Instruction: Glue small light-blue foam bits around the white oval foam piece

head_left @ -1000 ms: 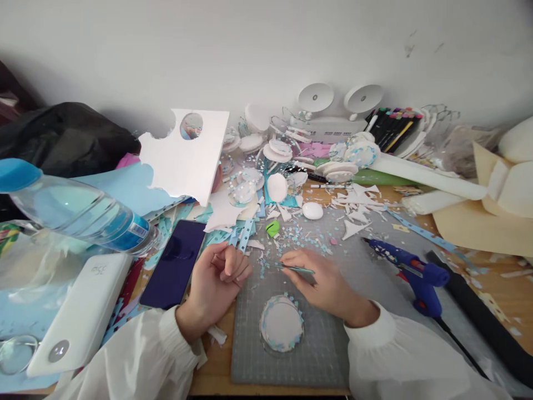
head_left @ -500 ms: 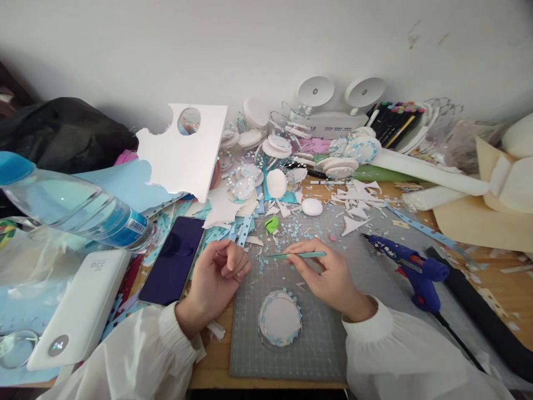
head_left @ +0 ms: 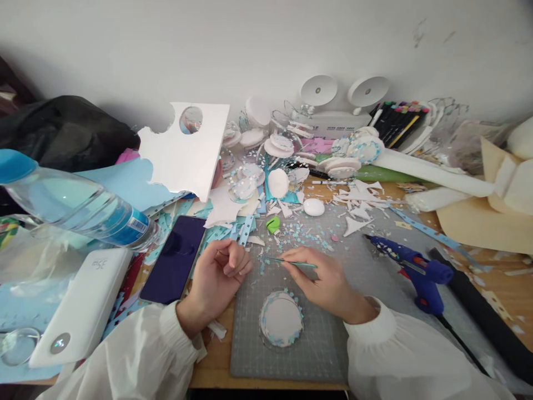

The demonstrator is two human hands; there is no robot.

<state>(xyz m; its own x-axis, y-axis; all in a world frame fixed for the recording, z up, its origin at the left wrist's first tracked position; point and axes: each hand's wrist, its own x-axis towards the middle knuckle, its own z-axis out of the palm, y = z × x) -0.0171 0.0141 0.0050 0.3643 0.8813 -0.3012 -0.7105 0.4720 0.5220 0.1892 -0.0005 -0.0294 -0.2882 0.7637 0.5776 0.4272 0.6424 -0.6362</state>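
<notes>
In my right hand (head_left: 322,278) I pinch slim green tweezers (head_left: 293,261), their tips pointing left among tiny blue and white paper stars (head_left: 306,239). Whether the tips hold a star is too small to tell. My left hand (head_left: 219,280) rests palm up with its fingers curled in, and nothing shows in them. Below and between the hands, a round white disc (head_left: 281,318) edged with small blue stars lies flat on the grey cutting mat (head_left: 320,355). A small green plastic piece (head_left: 273,224) sits beyond the tweezers.
Left of my hand lie a dark phone (head_left: 174,258), a white power bank (head_left: 83,305) and a water bottle (head_left: 91,205). On the right is a blue glue gun (head_left: 416,266) with its cord. White discs (head_left: 278,145), paper scraps (head_left: 358,200) and markers (head_left: 395,125) crowd the back.
The tweezers in my right hand tilted up to show their side, then came down again with tips near the stars. My left hand has stayed in place. The view shifted slightly.
</notes>
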